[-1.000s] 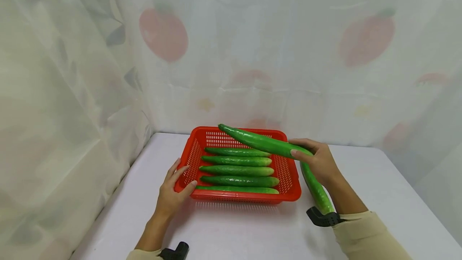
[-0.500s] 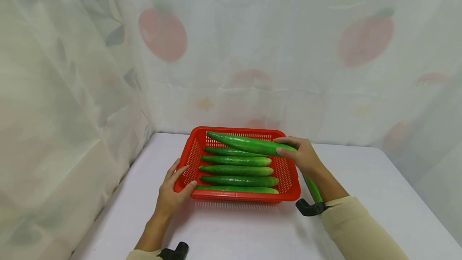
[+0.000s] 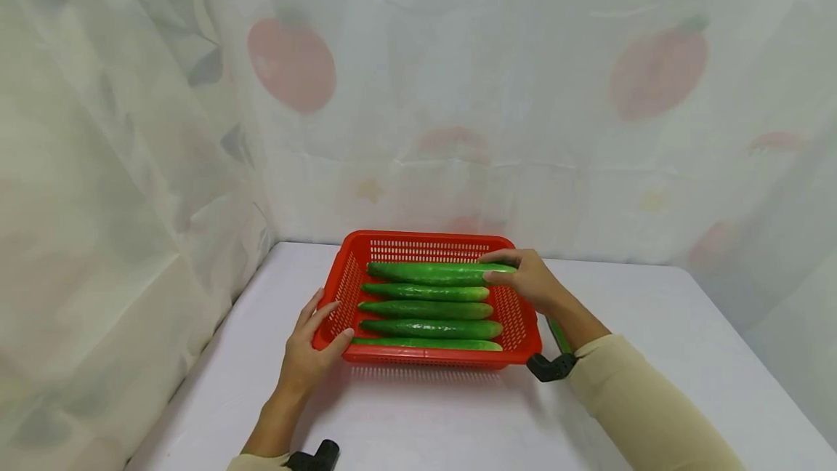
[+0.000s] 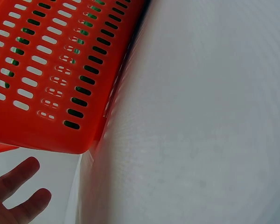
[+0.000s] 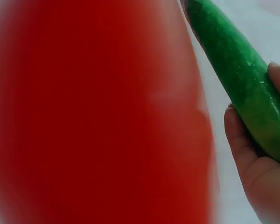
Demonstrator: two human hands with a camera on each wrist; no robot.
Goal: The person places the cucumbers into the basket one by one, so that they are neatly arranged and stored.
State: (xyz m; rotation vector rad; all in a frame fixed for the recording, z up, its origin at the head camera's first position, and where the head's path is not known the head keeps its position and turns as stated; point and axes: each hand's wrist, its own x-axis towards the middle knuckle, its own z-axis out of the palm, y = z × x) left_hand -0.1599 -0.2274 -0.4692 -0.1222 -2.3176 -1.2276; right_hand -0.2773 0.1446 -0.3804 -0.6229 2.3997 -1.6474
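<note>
My right hand (image 3: 531, 283) grips the pale end of a long green cucumber (image 3: 428, 274), thumb on the near side. That cucumber lies level inside the back of a red plastic basket (image 3: 431, 355), and its underside is hard to see. Several more cucumbers (image 3: 425, 310) rest in parallel rows in front of it. In the right wrist view, thumb and fingers pinch the cucumber (image 5: 242, 74) beside a blurred red surface. My left hand (image 3: 309, 355) touches the basket's front left corner, fingers spread. Two of its fingertips (image 4: 30, 168) show just outside the perforated wall in the left wrist view.
Another cucumber (image 3: 558, 335) lies on the white table (image 3: 418, 420) right of the basket, mostly hidden by my right forearm. A printed curtain (image 3: 445, 93) hangs behind the table and along its left side.
My right hand has moved left and down with the cucumber, which went from slanting above the basket to lying level at its back. The left hand has stayed at the basket's corner.
</note>
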